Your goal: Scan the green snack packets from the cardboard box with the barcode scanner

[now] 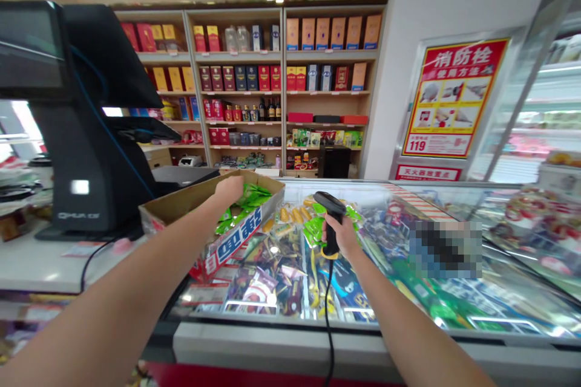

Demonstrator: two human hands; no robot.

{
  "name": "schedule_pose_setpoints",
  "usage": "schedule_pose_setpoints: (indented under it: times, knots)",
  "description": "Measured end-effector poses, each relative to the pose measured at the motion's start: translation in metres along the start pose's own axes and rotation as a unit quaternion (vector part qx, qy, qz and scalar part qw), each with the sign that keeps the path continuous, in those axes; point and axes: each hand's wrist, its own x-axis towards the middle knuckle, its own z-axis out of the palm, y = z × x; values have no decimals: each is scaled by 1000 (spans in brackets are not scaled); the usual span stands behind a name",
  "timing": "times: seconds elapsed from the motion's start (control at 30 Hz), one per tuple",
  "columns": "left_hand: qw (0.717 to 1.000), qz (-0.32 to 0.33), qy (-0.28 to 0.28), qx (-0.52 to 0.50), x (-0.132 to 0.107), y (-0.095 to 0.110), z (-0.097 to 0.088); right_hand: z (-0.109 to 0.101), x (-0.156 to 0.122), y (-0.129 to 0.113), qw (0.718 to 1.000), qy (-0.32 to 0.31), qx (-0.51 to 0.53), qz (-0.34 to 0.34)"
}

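My right hand point(344, 234) is wrapped around the grip of a black barcode scanner point(333, 211), held upright over the glass top with its cable hanging down. My left hand point(230, 190) reaches into an open cardboard box point(170, 208) at its far side. Its fingers look curled, and anything in them is hidden. Small green packets point(256, 195) lie in the box right beside this hand. Behind the scanner, more green packets point(313, 230) and clear packs of yellow items point(295, 214) rest on the glass.
Under the glass of the chest freezer point(272, 329) lie many colourful packages. A black checkout terminal point(91, 133) stands on the white counter point(27, 263) at left. Shelves point(284, 57) of boxes and bottles line the back wall. A red poster point(455, 100) hangs at right.
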Motion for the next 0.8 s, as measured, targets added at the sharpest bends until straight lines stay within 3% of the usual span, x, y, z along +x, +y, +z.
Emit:
schedule_pose_setpoints:
  times: [0.17,0.23,0.27,0.33,0.4,0.47,0.5,0.57,0.6,0.67,0.7,0.73,0.8]
  knots:
    - [977,-36,140,-159,-13,22,-50,1,1,0,1000,11,12,-2]
    - [939,-35,162,-301,-27,38,-52,1,1,0,1000,13,18,3]
    - [906,-42,151,-393,-35,47,-47,2,0,-1,1000,13,20,6]
    - [794,-70,77,-598,-52,67,-28,3,-1,-3,999,12,31,11]
    - [638,-78,-43,-765,-66,85,0,4,-3,-6,999,8,47,15]
    - [488,-67,-142,-859,-75,99,29,5,-5,-9,998,-5,65,23]
    - [426,-61,-171,-886,-78,103,43,6,-6,-10,997,-15,73,31]
    - [337,-55,-200,-919,-79,108,69,6,-8,-13,994,-44,85,56]
    - [310,-57,-207,-926,-79,108,79,6,-9,-14,991,-65,88,73]
    - [288,-65,-224,-929,-77,106,97,8,-11,-16,984,-118,82,108]
    - [291,-71,-228,-926,-76,105,103,10,-13,-17,979,-146,75,121]
    - [307,-78,-225,-922,-75,103,108,12,-15,-18,974,-174,64,130]
    - [375,-98,-201,-900,-72,100,114,18,-21,-20,965,-221,43,137]
